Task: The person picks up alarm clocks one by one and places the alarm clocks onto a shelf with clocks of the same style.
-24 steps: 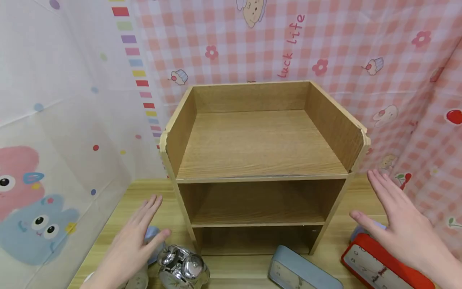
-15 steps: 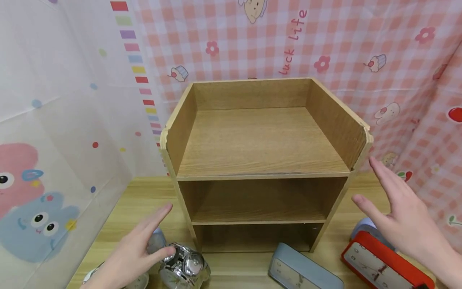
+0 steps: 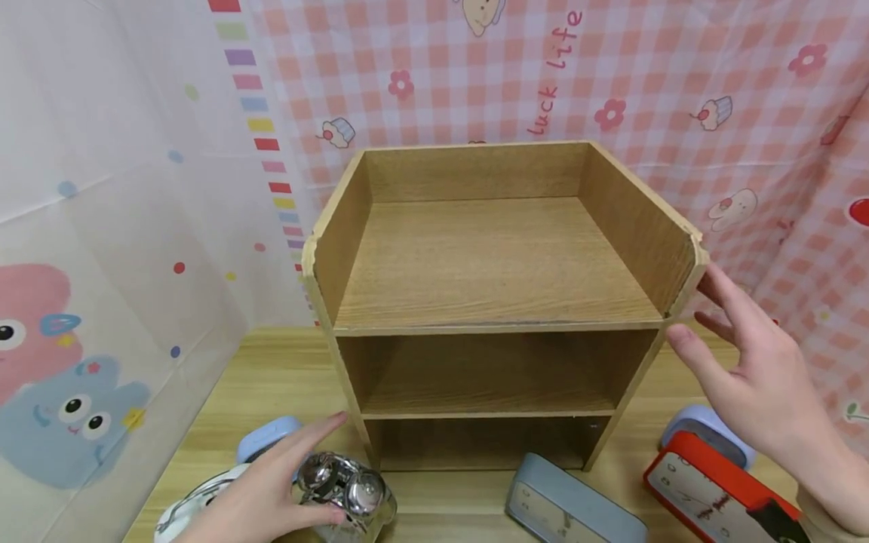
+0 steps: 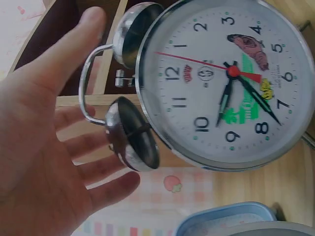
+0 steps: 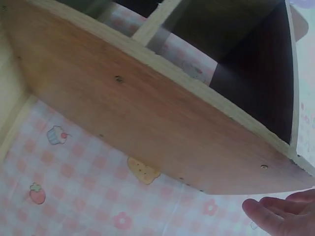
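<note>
A small wooden shelf unit (image 3: 495, 264) with an open top and two compartments below stands at the middle of the head view. My right hand (image 3: 767, 377) is at its right side panel, fingertips right by the upper front corner and thumb apart from the fingers. In the right wrist view, the fingers (image 5: 280, 214) show beside the panel's lower end. My left hand (image 3: 268, 483) is spread at a silver twin-bell alarm clock (image 3: 363, 498). In the left wrist view, its thumb and fingers lie loosely around the bells and handle of the clock (image 4: 197, 44), without a grip.
A grey-blue rectangular clock (image 3: 577, 501) stands in front of the unit. Right of it are a red clock (image 3: 709, 483) and a lilac one (image 3: 713, 434). Beyond my left hand are a blue clock (image 3: 268, 434) and a white one (image 3: 193, 505). Patterned cloth (image 3: 441, 75) hangs behind.
My left hand has moved right and down to the twin-bell clock, uncovering the blue clock. My right hand has risen to the unit's side panel. The head view has shifted slightly.
</note>
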`<state>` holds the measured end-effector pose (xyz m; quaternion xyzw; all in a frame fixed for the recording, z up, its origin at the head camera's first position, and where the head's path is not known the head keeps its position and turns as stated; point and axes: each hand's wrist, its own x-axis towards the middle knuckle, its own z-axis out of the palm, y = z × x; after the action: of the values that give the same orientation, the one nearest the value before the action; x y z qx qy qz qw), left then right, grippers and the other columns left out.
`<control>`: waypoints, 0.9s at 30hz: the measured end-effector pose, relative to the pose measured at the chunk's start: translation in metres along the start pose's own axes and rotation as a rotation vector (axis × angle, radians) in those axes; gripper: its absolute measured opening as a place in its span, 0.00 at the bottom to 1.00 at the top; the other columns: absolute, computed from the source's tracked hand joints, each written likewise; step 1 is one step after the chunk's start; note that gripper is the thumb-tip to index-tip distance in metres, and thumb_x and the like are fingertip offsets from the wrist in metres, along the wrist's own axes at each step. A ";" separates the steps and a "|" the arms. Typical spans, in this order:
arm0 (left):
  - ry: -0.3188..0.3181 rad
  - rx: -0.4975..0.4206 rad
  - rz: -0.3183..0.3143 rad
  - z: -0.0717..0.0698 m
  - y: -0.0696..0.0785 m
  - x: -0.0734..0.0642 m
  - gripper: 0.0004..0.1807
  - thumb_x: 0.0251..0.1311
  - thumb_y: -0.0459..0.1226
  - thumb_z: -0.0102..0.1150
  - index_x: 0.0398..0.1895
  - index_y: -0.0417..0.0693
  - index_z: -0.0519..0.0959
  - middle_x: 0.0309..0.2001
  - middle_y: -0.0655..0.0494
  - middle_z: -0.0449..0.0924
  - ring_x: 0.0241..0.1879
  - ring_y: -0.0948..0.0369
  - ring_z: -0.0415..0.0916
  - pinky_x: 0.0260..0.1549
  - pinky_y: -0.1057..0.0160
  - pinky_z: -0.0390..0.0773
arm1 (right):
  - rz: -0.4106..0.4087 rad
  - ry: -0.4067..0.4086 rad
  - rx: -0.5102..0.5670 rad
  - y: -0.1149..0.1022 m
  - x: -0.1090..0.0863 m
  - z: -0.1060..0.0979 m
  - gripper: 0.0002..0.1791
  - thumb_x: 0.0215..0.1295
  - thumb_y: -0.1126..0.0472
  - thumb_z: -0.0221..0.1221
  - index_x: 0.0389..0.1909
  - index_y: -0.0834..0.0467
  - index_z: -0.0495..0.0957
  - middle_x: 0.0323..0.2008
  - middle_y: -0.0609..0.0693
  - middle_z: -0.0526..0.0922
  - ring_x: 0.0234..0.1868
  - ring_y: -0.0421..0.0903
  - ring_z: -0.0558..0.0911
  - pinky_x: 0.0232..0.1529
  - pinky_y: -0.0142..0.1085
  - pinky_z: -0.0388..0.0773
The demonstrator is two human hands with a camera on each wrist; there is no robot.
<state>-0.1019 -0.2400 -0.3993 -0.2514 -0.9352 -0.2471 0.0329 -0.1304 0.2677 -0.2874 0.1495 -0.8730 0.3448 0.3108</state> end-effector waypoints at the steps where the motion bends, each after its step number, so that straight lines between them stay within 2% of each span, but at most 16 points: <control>1: -0.021 -0.001 -0.012 0.001 -0.001 0.000 0.56 0.50 0.69 0.70 0.81 0.61 0.62 0.76 0.57 0.73 0.68 0.49 0.78 0.58 0.50 0.84 | 0.011 0.004 0.000 -0.003 0.001 0.000 0.43 0.73 0.63 0.65 0.83 0.38 0.57 0.73 0.42 0.75 0.58 0.08 0.68 0.53 0.04 0.64; 4: -0.089 -0.017 -0.059 0.003 -0.003 0.000 0.57 0.50 0.71 0.69 0.82 0.63 0.61 0.76 0.57 0.72 0.68 0.47 0.77 0.56 0.47 0.84 | 0.027 0.022 0.022 -0.008 0.005 0.002 0.42 0.72 0.63 0.65 0.81 0.36 0.60 0.66 0.22 0.73 0.54 0.08 0.71 0.51 0.04 0.66; 6: -0.114 -0.020 -0.066 0.004 -0.006 -0.001 0.56 0.51 0.70 0.69 0.81 0.63 0.62 0.76 0.56 0.73 0.68 0.46 0.77 0.56 0.46 0.85 | 0.009 0.044 0.049 -0.010 0.007 0.004 0.41 0.72 0.64 0.65 0.80 0.38 0.62 0.61 0.16 0.72 0.54 0.09 0.74 0.51 0.05 0.68; 8: -0.126 -0.021 -0.066 0.006 -0.007 -0.001 0.55 0.52 0.68 0.70 0.81 0.63 0.62 0.75 0.57 0.73 0.67 0.46 0.77 0.55 0.46 0.85 | -0.018 0.067 0.075 -0.013 0.009 0.007 0.39 0.71 0.66 0.65 0.79 0.41 0.65 0.60 0.17 0.74 0.55 0.12 0.75 0.51 0.06 0.69; 10: -0.115 -0.007 -0.039 0.008 -0.009 -0.001 0.54 0.52 0.66 0.72 0.81 0.62 0.62 0.75 0.57 0.74 0.67 0.46 0.78 0.55 0.46 0.85 | -0.029 0.084 0.092 -0.016 0.011 0.008 0.36 0.72 0.67 0.64 0.78 0.44 0.68 0.58 0.20 0.76 0.55 0.14 0.77 0.51 0.07 0.70; 13: -0.096 0.013 0.001 0.010 -0.011 0.000 0.52 0.53 0.63 0.74 0.80 0.58 0.65 0.73 0.55 0.77 0.64 0.47 0.80 0.54 0.47 0.85 | -0.038 0.098 0.109 -0.019 0.013 0.010 0.32 0.72 0.68 0.63 0.75 0.48 0.72 0.57 0.22 0.78 0.57 0.18 0.77 0.52 0.07 0.71; 16: -0.074 0.033 0.031 0.012 -0.013 0.001 0.50 0.52 0.60 0.76 0.77 0.53 0.68 0.70 0.54 0.80 0.61 0.48 0.82 0.54 0.49 0.86 | -0.038 0.104 0.116 -0.020 0.014 0.011 0.28 0.74 0.66 0.61 0.73 0.51 0.74 0.56 0.22 0.79 0.53 0.17 0.79 0.50 0.08 0.73; 24: 0.004 0.063 0.029 0.019 -0.015 -0.001 0.47 0.49 0.62 0.78 0.70 0.53 0.74 0.61 0.59 0.85 0.55 0.55 0.84 0.49 0.55 0.86 | -0.053 0.162 0.139 -0.020 0.016 0.015 0.22 0.73 0.70 0.61 0.67 0.59 0.79 0.51 0.23 0.82 0.44 0.18 0.82 0.46 0.09 0.75; 27: 0.020 0.062 -0.004 0.022 -0.016 -0.003 0.48 0.45 0.63 0.78 0.69 0.53 0.75 0.58 0.60 0.86 0.54 0.56 0.84 0.48 0.56 0.86 | -0.066 0.184 0.114 -0.021 0.016 0.017 0.19 0.72 0.71 0.62 0.62 0.62 0.82 0.49 0.23 0.81 0.41 0.17 0.82 0.43 0.09 0.74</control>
<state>-0.1056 -0.2426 -0.4260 -0.2461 -0.9425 -0.2205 0.0496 -0.1407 0.2401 -0.2761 0.1633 -0.8144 0.3959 0.3916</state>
